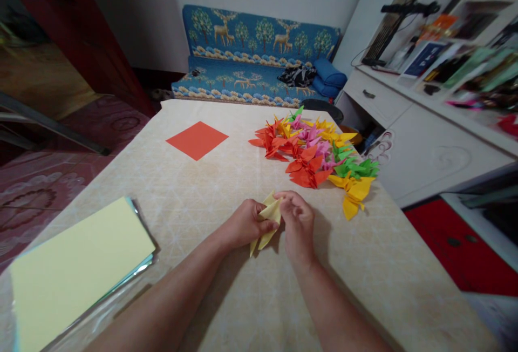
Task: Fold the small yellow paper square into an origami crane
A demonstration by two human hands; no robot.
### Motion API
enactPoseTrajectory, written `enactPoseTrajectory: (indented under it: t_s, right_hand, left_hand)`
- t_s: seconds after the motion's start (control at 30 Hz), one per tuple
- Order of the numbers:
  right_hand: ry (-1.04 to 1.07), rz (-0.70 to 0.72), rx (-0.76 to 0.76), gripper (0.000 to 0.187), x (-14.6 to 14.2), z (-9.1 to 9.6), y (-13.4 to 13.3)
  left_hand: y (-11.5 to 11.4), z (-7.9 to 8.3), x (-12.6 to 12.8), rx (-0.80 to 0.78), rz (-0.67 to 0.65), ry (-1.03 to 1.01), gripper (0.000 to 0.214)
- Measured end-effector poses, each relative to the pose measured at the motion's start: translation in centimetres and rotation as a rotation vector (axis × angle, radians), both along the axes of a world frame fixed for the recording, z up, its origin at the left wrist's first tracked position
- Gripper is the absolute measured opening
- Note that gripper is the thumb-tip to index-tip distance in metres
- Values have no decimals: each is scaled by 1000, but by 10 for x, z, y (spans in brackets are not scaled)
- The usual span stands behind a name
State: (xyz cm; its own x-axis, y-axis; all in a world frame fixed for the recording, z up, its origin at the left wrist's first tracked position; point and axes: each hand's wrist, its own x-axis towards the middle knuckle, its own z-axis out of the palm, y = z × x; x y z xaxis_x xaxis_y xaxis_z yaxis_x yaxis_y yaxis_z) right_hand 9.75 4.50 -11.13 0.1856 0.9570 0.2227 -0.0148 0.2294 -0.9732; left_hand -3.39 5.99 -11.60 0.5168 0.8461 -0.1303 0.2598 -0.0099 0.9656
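My left hand (246,224) and my right hand (298,221) meet over the middle of the table (226,179), both pinching a partly folded pale yellow paper (269,214). The left fingers grip its lower left side. The right fingers close on its upper right tip. Part of the paper is hidden behind my fingers. A heap of folded paper cranes (319,152) in orange, pink, yellow and green lies just beyond my hands, to the right.
A flat orange square sheet (197,140) lies far left of the heap. A stack of pale yellow sheets (76,271) sits at the near left edge. White drawers (421,141) stand close on the right; a blue patterned sofa (259,55) is behind the table.
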Motion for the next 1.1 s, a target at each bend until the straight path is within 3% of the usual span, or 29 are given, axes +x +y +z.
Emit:
enactPoseTrajectory:
  t_s: [0.1,0.27,0.33,0.47,0.67,0.87,1.1]
  right_hand:
    - [-77,10,47,16,-1,4,-1]
    - [-42,-75,11,38,-1,1,0]
    - [2,-101,-13,45,0,-1,1]
    - [-56,-136,-36,32,-1,-1,1]
    - [-181,-30,-30,19,-6,2,-7]
    - [-422,77,109,11,-7,1,-10]
    - [-417,65,38,11,-10,-3,-7]
  left_hand:
    - [0,-1,0,5,-4,-25,25]
    - [-1,-2,2,-40,35,-53,26]
    - [-1,-3,4,-88,149,-124,28]
    - [1,0,10,-198,474,-361,29]
    - [4,7,12,-112,860,-574,32]
    - [6,6,9,-32,963,-610,30]
    - [9,1,7,-8,977,-623,31]
